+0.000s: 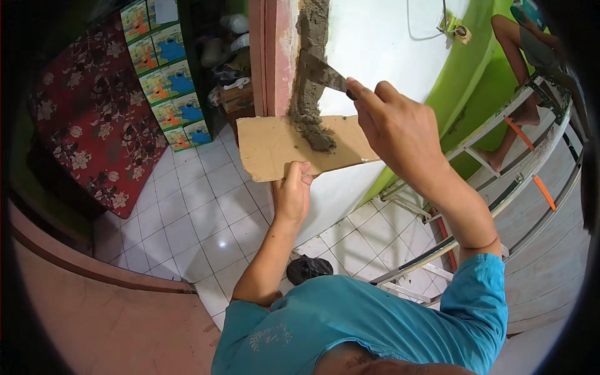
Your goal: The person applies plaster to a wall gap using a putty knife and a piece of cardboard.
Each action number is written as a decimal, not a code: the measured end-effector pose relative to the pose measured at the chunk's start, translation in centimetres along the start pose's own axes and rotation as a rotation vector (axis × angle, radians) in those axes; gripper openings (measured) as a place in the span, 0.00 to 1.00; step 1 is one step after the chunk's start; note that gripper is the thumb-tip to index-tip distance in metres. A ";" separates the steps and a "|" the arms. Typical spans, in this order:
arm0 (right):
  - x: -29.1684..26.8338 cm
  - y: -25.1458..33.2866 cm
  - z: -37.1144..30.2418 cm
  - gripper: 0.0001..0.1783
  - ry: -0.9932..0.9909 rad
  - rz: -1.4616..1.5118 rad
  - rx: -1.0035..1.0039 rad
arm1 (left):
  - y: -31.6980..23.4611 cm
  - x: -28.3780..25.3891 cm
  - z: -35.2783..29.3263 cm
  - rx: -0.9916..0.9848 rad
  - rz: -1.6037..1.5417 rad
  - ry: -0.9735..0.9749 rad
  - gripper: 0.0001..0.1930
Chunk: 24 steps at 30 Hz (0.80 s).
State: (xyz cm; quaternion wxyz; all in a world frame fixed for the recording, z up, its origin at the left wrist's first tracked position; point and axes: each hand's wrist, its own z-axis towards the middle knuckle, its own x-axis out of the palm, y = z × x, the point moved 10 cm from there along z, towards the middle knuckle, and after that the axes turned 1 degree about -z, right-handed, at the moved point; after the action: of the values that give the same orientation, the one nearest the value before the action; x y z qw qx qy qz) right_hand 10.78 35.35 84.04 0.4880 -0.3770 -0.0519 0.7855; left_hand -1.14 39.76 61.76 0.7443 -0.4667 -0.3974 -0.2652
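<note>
My left hand (294, 194) grips the near edge of a flat piece of cardboard (269, 147), thumb on top and fingers underneath. The cardboard's far edge meets the wall under a vertical strip of wet grey mortar (310, 37). A lump of mortar (320, 139) lies on the cardboard near its middle. Closed around a handle, my right hand (397, 125) holds a putty knife (324, 73) with its grey-smeared blade against the mortar strip. The handle is mostly hidden in my fingers.
A metal ladder (494, 172) stands at the right, with another person's bare legs (512, 134) beside it. A black plastic bag (309, 269) sits on the white tiled floor (206, 181). At left are a red flowered mattress (87, 112) and a cartoon-printed cabinet (169, 81). A pink door frame (269, 69) borders the wall.
</note>
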 end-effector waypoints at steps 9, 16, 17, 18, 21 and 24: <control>-3.0 -4.8 2.5 0.15 -0.102 0.105 0.066 | 0.0 0.2 -0.2 -0.010 0.029 0.002 0.20; -0.6 -4.3 2.3 0.16 -0.049 0.139 -0.129 | 0.3 -0.2 0.1 -0.029 0.002 -0.007 0.23; -0.5 -4.9 2.5 0.17 -0.082 0.154 -0.139 | 0.2 0.0 0.0 -0.036 0.017 -0.007 0.23; -0.8 -5.8 2.8 0.17 -0.094 0.158 -0.107 | 0.2 0.2 -0.1 -0.043 0.033 -0.007 0.22; -0.9 -8.8 3.8 0.18 -0.148 0.228 -0.032 | -0.3 0.9 -0.4 -0.033 0.025 -0.003 0.22; -0.2 -9.6 4.0 0.18 -0.173 0.367 -0.089 | -0.1 0.5 -0.2 -0.030 0.030 0.013 0.22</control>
State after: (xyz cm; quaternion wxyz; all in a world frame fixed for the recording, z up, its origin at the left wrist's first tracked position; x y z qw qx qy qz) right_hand 15.28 41.28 91.30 0.3131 -0.3326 -0.0587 0.8876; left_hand -0.90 39.53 62.18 0.7437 -0.4818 -0.3815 -0.2631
